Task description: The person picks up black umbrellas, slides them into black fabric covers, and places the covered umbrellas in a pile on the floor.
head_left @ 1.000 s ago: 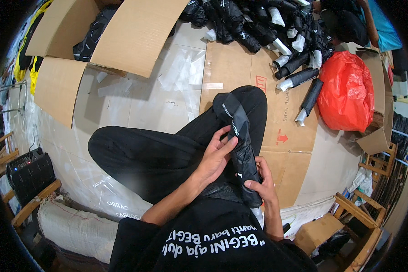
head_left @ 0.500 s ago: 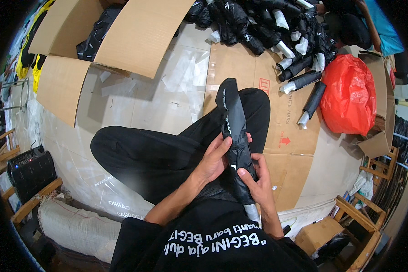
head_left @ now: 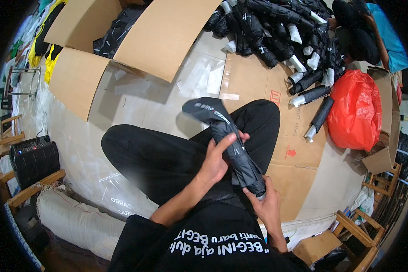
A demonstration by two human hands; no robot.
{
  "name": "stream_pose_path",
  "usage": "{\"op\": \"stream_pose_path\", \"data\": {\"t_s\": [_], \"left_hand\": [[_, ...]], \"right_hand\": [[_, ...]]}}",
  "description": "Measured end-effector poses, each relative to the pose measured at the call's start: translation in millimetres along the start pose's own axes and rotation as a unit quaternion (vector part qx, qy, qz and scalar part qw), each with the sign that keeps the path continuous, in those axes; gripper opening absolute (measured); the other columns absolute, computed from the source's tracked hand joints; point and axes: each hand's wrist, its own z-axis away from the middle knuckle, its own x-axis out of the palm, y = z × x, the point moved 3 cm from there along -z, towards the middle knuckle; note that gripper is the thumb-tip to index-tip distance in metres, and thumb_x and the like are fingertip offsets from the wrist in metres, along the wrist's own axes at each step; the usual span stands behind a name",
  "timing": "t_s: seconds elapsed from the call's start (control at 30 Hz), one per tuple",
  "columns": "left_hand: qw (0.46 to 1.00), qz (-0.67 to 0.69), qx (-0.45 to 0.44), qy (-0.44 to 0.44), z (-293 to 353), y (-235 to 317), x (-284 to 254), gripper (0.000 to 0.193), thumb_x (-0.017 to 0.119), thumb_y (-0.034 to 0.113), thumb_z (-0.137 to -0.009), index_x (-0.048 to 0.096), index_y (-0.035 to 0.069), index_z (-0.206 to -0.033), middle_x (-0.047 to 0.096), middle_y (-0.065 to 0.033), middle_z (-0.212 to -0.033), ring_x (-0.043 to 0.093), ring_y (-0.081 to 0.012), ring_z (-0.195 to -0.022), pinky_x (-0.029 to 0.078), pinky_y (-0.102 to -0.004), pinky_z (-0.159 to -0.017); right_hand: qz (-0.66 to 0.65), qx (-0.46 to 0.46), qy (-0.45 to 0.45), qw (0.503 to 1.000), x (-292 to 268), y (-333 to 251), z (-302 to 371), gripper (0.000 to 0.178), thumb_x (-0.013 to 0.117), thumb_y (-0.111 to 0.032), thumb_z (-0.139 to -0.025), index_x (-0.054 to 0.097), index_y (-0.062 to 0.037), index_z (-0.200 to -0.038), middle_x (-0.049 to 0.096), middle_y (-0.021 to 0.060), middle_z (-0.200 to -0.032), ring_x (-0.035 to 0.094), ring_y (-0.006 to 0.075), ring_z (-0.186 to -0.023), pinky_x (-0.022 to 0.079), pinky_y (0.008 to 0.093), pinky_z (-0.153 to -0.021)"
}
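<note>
Across my lap lies a folded black umbrella (head_left: pixel 236 156), its loose cloth end flopping over to the far left. My left hand (head_left: pixel 216 159) is closed around the middle, thumb on top. At the near end, my right hand (head_left: pixel 266 200) grips the umbrella with thumb and fingers, and a bit of white shows there. The handle is mostly hidden by the right hand and the shirt.
A pile of similar black umbrellas (head_left: pixel 276 31) with white-wrapped ends lies far right on flattened cardboard (head_left: pixel 299 177). Beside it are a red plastic bag (head_left: pixel 356 111) and a person in blue (head_left: pixel 387 38). An open carton (head_left: pixel 163 36) stands far left, a black speaker (head_left: pixel 34 158) left.
My right hand has slid down to the umbrella's near end. The far cloth end has swung left and bent over. My left hand still grips the middle; the view has shifted slightly.
</note>
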Motion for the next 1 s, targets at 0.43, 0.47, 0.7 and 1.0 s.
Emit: {"op": "stream_pose_path", "data": {"t_s": [0.43,0.47,0.7,1.0], "left_hand": [[0.997,-0.063,-0.034,-0.003,7,-5,15,0.055,0.075,0.012,-0.084,0.046,0.004,-0.130,0.065,-0.0095,-0.101,0.066,-0.0235,-0.099,0.053,-0.0400,-0.092],[0.997,-0.065,-0.033,0.004,7,-7,15,0.055,0.074,0.009,-0.083,0.045,0.004,-0.130,0.064,-0.0084,-0.098,0.067,-0.0225,-0.095,0.054,-0.0396,-0.090],[0.992,-0.007,0.094,0.079,-15,43,-2,0.051,0.075,0.005,-0.083,0.047,0.004,-0.125,0.064,-0.0076,-0.097,0.068,-0.0206,-0.090,0.055,-0.0345,-0.085],[0.987,-0.001,0.143,0.077,-4,46,-4,0.038,0.075,0.006,-0.085,0.054,0.004,-0.117,0.064,-0.0064,-0.096,0.067,-0.0179,-0.091,0.053,-0.0317,-0.084]], "right_hand": [[-0.453,0.106,-0.269,0.844,27,2,-44,0.029,0.071,-0.020,-0.091,0.060,0.0014,-0.108,0.059,0.0045,-0.065,0.052,0.0109,-0.045,0.038,0.0248,-0.040],[-0.465,0.103,-0.260,0.840,33,6,-53,0.031,0.072,-0.021,-0.091,0.060,0.0015,-0.109,0.061,0.0055,-0.068,0.054,0.0116,-0.046,0.039,0.0249,-0.041],[-0.210,-0.136,0.089,0.964,28,-17,-34,0.041,0.079,-0.014,-0.087,0.056,0.0033,-0.116,0.067,0.0106,-0.100,0.065,0.0163,-0.095,0.051,0.0285,-0.084],[-0.283,-0.072,-0.012,0.956,40,-12,-64,0.038,0.083,-0.009,-0.083,0.061,0.0036,-0.111,0.071,0.0123,-0.101,0.066,0.0142,-0.092,0.052,0.0274,-0.081]]}}
